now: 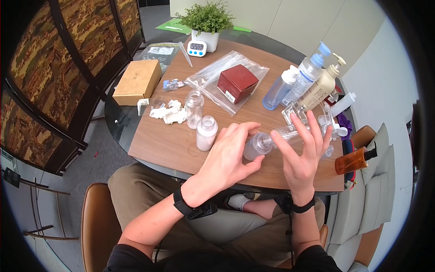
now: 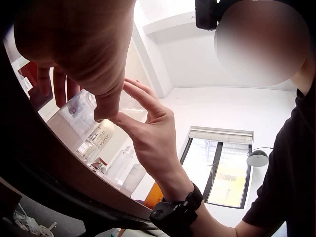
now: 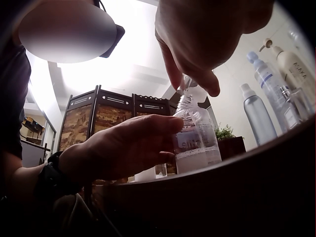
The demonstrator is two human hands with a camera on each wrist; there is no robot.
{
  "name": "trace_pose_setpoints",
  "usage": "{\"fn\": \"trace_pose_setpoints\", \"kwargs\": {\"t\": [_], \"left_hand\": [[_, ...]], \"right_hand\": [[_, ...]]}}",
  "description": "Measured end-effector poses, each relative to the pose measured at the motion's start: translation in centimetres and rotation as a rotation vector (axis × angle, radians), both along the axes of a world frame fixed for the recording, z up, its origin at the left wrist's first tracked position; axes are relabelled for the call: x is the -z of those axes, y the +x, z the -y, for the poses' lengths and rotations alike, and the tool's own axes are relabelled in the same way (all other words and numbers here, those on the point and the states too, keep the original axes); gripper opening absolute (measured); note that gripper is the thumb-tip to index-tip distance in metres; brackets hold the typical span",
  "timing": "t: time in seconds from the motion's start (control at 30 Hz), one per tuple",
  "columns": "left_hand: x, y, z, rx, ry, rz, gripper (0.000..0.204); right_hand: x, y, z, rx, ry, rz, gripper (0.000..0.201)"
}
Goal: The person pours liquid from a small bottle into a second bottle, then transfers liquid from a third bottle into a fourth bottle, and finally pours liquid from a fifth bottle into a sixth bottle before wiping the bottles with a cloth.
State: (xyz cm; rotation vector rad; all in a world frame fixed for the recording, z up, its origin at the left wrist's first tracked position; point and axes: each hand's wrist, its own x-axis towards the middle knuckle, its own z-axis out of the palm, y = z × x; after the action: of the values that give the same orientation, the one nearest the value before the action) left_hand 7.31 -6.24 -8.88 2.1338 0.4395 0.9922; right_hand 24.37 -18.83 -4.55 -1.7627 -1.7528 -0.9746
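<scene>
My left hand (image 1: pixel 226 156) has its fingers and thumb round a clear bottle (image 1: pixel 255 148) near the front edge of the table. Bubbly whitish liquid lies in the bottom of this bottle (image 3: pixel 192 160), and its threaded neck is uncapped. Over to the right, my right hand (image 1: pixel 301 165) holds a second clear bottle (image 1: pixel 289 132) between thumb and fingers, tipped sideways towards the first one's mouth. The fingers hide part of it. Left of my left hand stand an uncapped bottle of pale contents (image 1: pixel 206 133) and an open clear bottle (image 1: pixel 194 109).
Crumpled tissue (image 1: pixel 171 112), a cardboard box (image 1: pixel 137 81) and a timer (image 1: pixel 196 48) are on the left. A dark red box (image 1: pixel 238 83) rests on a plastic bag (image 1: pixel 206 78). Blue and cream pump bottles (image 1: pixel 321 84) crowd the right, with an amber bottle (image 1: pixel 352 161) near the edge.
</scene>
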Motion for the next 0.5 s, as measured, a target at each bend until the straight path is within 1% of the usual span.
{"fn": "trace_pose_setpoints", "kwargs": {"t": [0.5], "left_hand": [[-0.09,-0.04,0.06,0.004,0.002,0.019,0.073]], "right_hand": [[0.00,-0.03,-0.04,-0.011,-0.003,-0.015,0.046]]}}
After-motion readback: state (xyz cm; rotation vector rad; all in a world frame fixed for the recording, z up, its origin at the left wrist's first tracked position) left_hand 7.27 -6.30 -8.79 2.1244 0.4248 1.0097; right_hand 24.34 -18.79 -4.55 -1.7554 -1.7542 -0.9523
